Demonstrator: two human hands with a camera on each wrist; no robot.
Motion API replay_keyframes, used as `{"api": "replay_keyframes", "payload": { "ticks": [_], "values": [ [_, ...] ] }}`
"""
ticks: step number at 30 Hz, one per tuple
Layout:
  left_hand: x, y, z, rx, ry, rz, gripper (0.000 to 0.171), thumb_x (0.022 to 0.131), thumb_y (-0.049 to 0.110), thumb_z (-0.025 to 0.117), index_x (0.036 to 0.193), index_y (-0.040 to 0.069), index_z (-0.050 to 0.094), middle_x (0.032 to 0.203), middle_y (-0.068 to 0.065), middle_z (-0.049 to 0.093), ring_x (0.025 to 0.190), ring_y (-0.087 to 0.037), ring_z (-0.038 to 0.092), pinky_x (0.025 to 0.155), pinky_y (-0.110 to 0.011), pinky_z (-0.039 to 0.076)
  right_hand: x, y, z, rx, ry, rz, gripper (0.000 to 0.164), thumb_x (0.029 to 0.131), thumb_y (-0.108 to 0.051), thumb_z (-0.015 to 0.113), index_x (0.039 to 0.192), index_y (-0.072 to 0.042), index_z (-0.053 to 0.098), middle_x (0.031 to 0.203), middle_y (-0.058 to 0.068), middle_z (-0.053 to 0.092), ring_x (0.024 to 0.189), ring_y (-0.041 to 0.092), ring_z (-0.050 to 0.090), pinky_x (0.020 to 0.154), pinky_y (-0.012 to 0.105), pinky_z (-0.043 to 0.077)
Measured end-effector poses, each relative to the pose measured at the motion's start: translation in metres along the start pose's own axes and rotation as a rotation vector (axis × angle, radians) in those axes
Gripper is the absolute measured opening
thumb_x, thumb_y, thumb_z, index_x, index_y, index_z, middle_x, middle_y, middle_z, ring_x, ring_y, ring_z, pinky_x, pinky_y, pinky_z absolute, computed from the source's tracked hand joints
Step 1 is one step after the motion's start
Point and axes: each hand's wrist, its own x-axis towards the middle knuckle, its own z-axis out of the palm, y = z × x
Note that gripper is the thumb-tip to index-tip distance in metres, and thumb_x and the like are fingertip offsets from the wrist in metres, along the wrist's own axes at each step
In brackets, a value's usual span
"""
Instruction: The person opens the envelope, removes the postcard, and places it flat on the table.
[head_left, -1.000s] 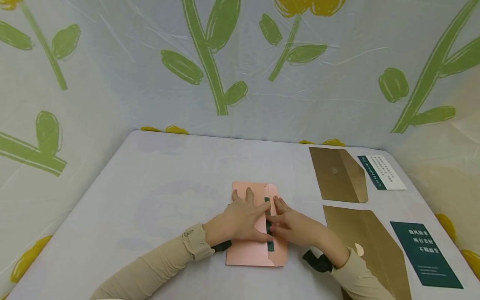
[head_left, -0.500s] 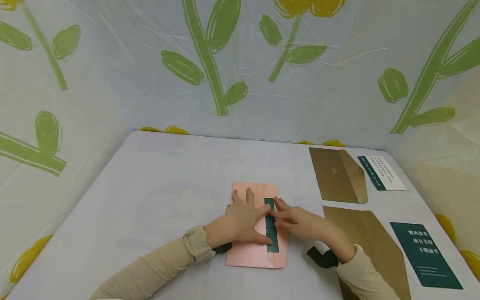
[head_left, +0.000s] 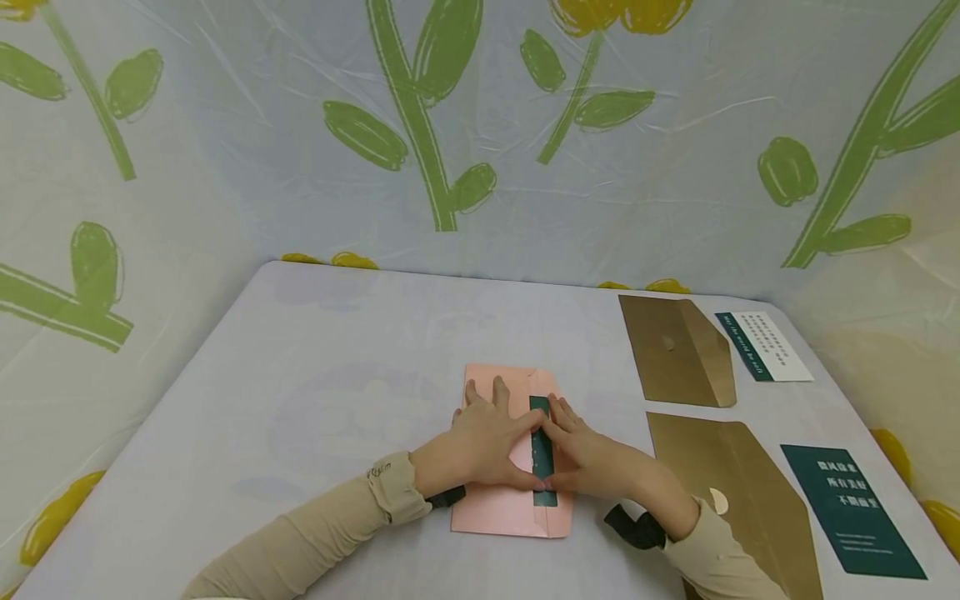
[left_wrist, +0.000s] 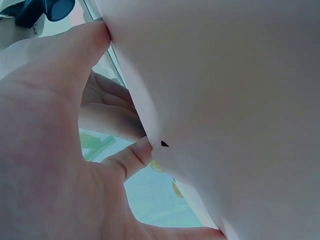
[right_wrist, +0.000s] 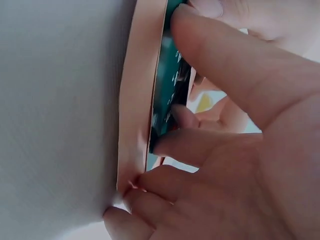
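Observation:
A pink envelope (head_left: pixel 491 510) lies on the table before me, its flap unfolded to the right. From its right-hand mouth a strip of a dark green card (head_left: pixel 543 454) sticks out; the envelope hides the rest. My left hand (head_left: pixel 480 446) rests spread on the envelope, thumb and forefinger reaching the mouth. Thumb and forefinger of my right hand (head_left: pixel 588 454) touch the card's protruding edge, wide apart, while the other fingers lie over the flap. White lettering shows on the green card (right_wrist: pixel 167 85) in the right wrist view.
Two brown envelopes (head_left: pixel 678 350) lie at the right, one behind the other. Beside the rear one is a white-and-green card (head_left: pixel 765 346); a dark green card (head_left: pixel 851 512) lies by the front one. A flowered cloth (head_left: pixel 300 192) surrounds the white table (head_left: pixel 337 350).
The green strip shows wider than one second ago. My right hand first drew rightward with fingers together, then spread thumb and forefinger along the card's edge. My left hand has hardly moved.

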Motion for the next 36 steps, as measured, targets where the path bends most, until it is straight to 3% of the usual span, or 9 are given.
{"api": "replay_keyframes", "payload": {
  "ticks": [13, 18, 23, 36],
  "values": [
    [-0.0026, 0.0014, -0.0012, -0.035, -0.014, -0.027, 0.094, 0.073, 0.088, 0.053, 0.152, 0.04, 0.033, 0.154, -0.034, 0.024, 0.127, -0.067, 0.034, 0.078, -0.05, 0.057, 0.0011, -0.0016, -0.0025, -0.034, 0.031, 0.022, 0.09, 0.087, -0.029, 0.078, 0.151, 0.01, 0.028, 0.159, 0.034, 0.003, 0.147, 0.048, 0.006, 0.11, 0.057, 0.03],
    [-0.0028, 0.0021, -0.0016, -0.025, -0.017, -0.028, 0.093, 0.074, 0.087, 0.053, 0.153, 0.041, 0.033, 0.154, -0.034, 0.024, 0.128, -0.067, 0.033, 0.078, -0.05, 0.057, 0.0001, -0.0013, -0.0033, -0.021, 0.045, 0.02, 0.092, 0.085, -0.027, 0.08, 0.15, 0.011, 0.028, 0.159, 0.033, 0.001, 0.147, 0.048, 0.002, 0.112, 0.06, 0.024],
    [-0.0023, 0.0024, -0.0002, 0.006, -0.008, -0.019, 0.092, 0.074, 0.088, 0.052, 0.151, 0.041, 0.032, 0.154, -0.034, 0.024, 0.127, -0.066, 0.034, 0.076, -0.049, 0.058, 0.0009, -0.0005, 0.0007, 0.004, 0.021, -0.019, 0.091, 0.089, -0.024, 0.076, 0.153, 0.009, 0.02, 0.163, 0.025, -0.002, 0.149, 0.042, 0.0, 0.114, 0.062, 0.012],
    [-0.0004, 0.0022, 0.0022, 0.011, -0.011, -0.015, 0.093, 0.075, 0.088, 0.05, 0.152, 0.04, 0.028, 0.154, -0.034, 0.023, 0.127, -0.066, 0.035, 0.076, -0.049, 0.058, 0.0018, 0.0051, 0.0001, -0.027, -0.023, -0.042, 0.089, 0.091, -0.024, 0.073, 0.154, 0.007, 0.019, 0.162, 0.026, 0.001, 0.148, 0.043, 0.009, 0.114, 0.061, 0.016]
  ]
}}
